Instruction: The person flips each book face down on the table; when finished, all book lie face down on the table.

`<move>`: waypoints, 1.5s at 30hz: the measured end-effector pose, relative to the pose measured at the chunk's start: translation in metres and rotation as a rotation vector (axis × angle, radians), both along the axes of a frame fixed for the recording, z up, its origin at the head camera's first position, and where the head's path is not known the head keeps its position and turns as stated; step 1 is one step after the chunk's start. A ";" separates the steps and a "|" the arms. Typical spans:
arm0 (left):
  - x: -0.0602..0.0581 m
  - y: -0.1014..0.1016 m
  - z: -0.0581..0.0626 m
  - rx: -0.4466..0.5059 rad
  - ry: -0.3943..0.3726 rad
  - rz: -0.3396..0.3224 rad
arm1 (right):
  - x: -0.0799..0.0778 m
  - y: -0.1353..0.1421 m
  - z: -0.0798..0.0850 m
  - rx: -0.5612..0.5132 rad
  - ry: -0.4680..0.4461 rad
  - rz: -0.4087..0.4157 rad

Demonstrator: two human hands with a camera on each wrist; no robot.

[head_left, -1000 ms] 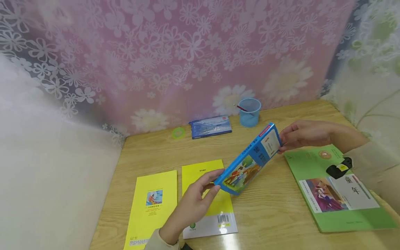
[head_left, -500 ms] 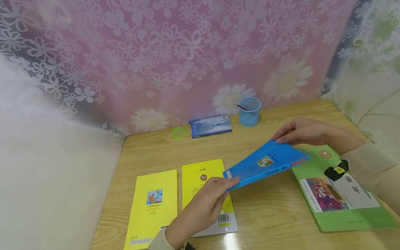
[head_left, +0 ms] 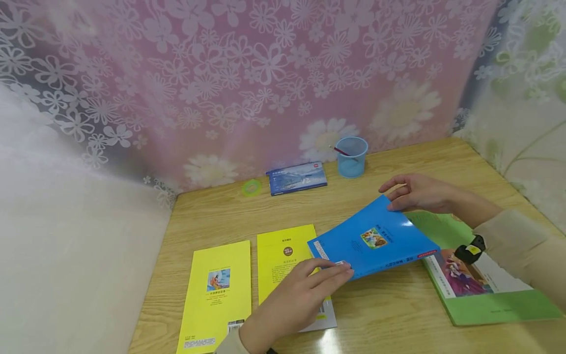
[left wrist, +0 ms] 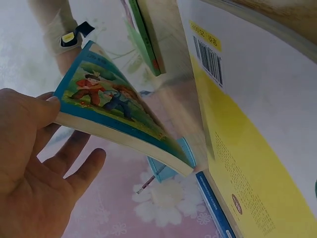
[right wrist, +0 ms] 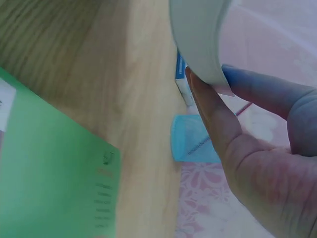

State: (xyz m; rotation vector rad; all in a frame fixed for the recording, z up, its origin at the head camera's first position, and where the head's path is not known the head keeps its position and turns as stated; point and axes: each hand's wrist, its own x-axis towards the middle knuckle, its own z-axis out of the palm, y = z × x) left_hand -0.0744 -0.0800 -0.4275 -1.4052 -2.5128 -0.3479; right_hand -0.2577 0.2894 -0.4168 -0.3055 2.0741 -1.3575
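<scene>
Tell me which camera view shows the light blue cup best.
The head view: there the light blue cup stands whole and unobstructed. The left wrist view shows it partly hidden behind the blue book; the right wrist view, partly covered by the right hand.

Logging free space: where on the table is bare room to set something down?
In the head view, bare wood shows between the blue box and yellow books, and right of the pen cup. Crowded: where the held blue book overlaps the green book.
</scene>
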 end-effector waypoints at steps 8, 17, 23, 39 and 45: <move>0.004 0.003 -0.005 -0.175 0.024 -0.063 | 0.008 -0.013 -0.019 0.000 0.080 -0.031; 0.013 0.009 -0.011 -0.279 -0.142 -0.073 | 0.014 -0.024 -0.040 -0.041 0.115 -0.026; 0.016 0.011 -0.019 -0.294 -0.144 -0.083 | 0.016 -0.026 -0.050 -0.049 0.123 -0.029; 0.021 0.019 -0.035 -0.350 -0.245 -0.050 | 0.016 -0.044 -0.057 0.253 0.505 0.021; 0.023 0.023 -0.042 -0.370 -0.195 -0.051 | 0.019 -0.049 -0.057 0.293 0.525 0.042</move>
